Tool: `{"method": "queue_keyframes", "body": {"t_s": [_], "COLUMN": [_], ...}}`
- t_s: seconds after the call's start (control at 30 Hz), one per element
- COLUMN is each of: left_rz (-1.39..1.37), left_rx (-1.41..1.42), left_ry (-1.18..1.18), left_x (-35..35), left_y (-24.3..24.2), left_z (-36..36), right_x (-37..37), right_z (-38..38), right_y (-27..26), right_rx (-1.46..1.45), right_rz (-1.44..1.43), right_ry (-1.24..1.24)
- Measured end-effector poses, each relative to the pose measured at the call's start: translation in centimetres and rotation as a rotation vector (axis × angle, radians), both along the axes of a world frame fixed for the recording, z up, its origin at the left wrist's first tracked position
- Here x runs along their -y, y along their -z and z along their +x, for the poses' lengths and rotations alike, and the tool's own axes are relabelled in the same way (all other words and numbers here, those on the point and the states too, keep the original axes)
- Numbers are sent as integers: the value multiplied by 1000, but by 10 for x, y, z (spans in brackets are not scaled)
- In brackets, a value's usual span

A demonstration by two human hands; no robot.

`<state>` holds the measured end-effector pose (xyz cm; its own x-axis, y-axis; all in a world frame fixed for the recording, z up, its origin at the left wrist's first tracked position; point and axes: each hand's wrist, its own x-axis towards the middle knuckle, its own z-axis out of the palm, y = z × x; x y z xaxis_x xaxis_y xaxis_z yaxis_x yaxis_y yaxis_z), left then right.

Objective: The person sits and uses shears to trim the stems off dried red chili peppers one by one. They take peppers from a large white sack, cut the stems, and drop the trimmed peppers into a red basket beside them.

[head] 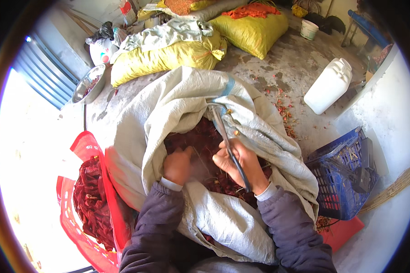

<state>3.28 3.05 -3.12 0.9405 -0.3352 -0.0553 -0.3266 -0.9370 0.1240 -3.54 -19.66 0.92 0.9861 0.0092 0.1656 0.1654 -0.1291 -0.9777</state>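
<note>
A large white woven sack (177, 92) stands before me with its mouth rolled open around dark red dried chilies (205, 136). Inside the opening, my left hand (177, 165) reaches down to the chilies. Its fingers are bent and partly hidden, so I cannot tell whether it holds any. My right hand (241, 160) grips a long, narrow metal tool (222, 126) with a dark handle, above the sack's right side. The tool slants up and away, its far end near the sack's folded rim. Small yellowish stem pieces (236, 133) lie on the fabric.
At left, a red bag (85, 140) holds dried chilies, with a metal basin (89, 85) beyond. Yellow sacks (157, 61) lie behind. To the right are a white plastic jug (328, 85), a blue plastic crate (338, 184) and a straw broom (389, 189).
</note>
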Motion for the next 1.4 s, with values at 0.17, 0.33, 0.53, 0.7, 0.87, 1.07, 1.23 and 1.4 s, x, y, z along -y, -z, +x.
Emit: {"method": "queue_keyframes", "body": {"t_s": [0.17, 0.33, 0.53, 0.7, 0.87, 1.07, 1.23, 1.4], "left_rz": [-813, -1270, -1440, -1557, -1208, -1044, -1202, -1359], "left_rx": [-110, -368, -277, -239, -11, 68, -175, -209], "left_ry": [126, -127, -277, -183, -140, -129, -162, -105], "left_x": [4, 15, 9, 5, 9, 16, 12, 8], "left_y": [-27, -54, -46, -34, -35, -43, -44, -38], "left_z": [-8, -14, -6, 1, -3, -10, -11, -9], "right_x": [2, 0, -7, -7, -14, -15, -13, -13], "right_z": [-2, 0, -5, -5, -7, -12, -13, -16], "right_y": [-8, -8, -8, -7, 1, 8, 7, 5], "right_rx": [46, -63, -69, -109, 233, 154, 88, -6], "right_rz": [-26, -157, -213, -319, -582, -789, -541, -261], "right_ry": [11, 65, 41, -55, 100, 121, -8, -121]}}
